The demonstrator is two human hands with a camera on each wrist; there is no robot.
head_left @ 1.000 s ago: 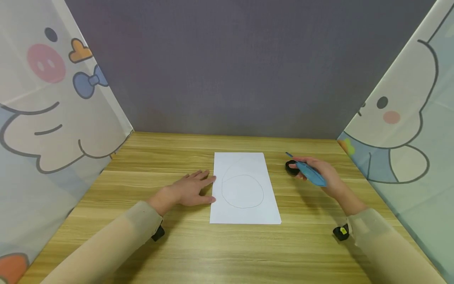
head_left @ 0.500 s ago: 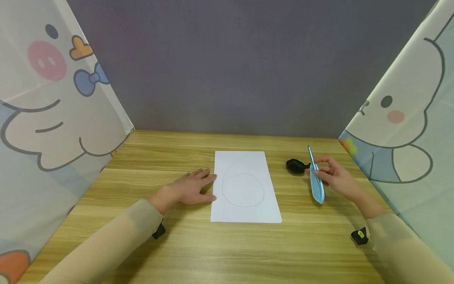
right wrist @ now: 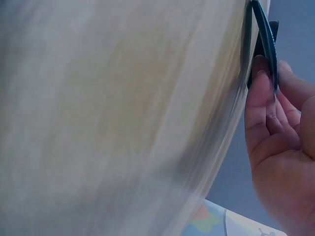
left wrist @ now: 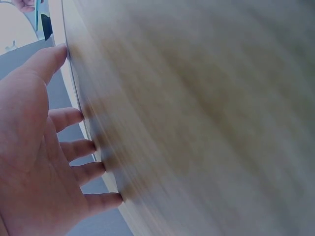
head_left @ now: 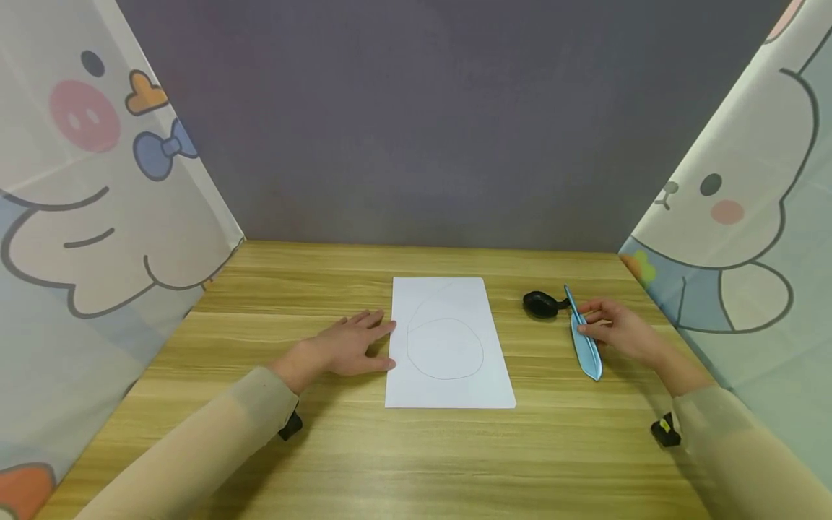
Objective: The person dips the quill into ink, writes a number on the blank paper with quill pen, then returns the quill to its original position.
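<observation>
My left hand (head_left: 354,347) lies spread on the table, thumb and index fingertips on the left edge of a white sheet of paper (head_left: 448,393). The sheet bears a thin drawn loop with a curved line rising from it. In the left wrist view the fingers (left wrist: 78,147) are straight and hold nothing. My right hand (head_left: 614,328) pinches a light blue feather-shaped pen (head_left: 587,354) between thumb and fingers, its broad end towards me, close over the table. The right wrist view shows this pen (right wrist: 267,37) edge-on. Just left of it lies a black rounded object (head_left: 541,305) with a thin neck.
The wood-grain table (head_left: 455,462) ends at a dark grey panel (head_left: 416,130) at the back. Cartoon-printed sheets hang at the left (head_left: 130,238) and right (head_left: 747,238). A small black wrist device (head_left: 666,431) sits below the right sleeve.
My right hand has moved right and lowered the feather pen, which has turned so its thin end points away from me. The black object's neck now shows. The left hand stays put.
</observation>
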